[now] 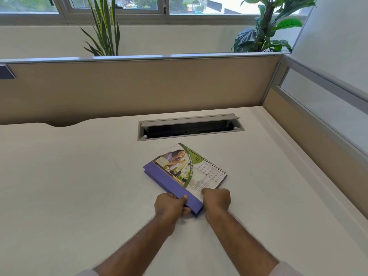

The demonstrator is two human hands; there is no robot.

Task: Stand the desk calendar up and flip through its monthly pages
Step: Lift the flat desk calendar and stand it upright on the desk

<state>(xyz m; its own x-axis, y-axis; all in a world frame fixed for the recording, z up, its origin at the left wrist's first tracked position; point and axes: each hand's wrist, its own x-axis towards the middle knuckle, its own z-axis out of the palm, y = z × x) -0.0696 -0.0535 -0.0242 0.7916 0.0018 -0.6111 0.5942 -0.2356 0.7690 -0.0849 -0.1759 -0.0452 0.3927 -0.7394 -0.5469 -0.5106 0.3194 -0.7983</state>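
A spiral-bound desk calendar (185, 172) lies folded flat on the white desk (69, 186), turned at an angle, its wire binding along the far right edge. Its top page shows a photo, a green band and a date grid; a purple cardboard base runs along its near left edge. My left hand (171, 206) grips the near corner of that purple base, thumb on top and fingers under it. My right hand (216, 199) is closed on the near right corner of the pages. Both forearms reach in from the bottom of the view.
An open grey cable tray (191, 127) is set into the desk just beyond the calendar. Beige partition walls (139, 86) close the desk at the back and right. Potted plants (105, 30) stand behind the partition under a window.
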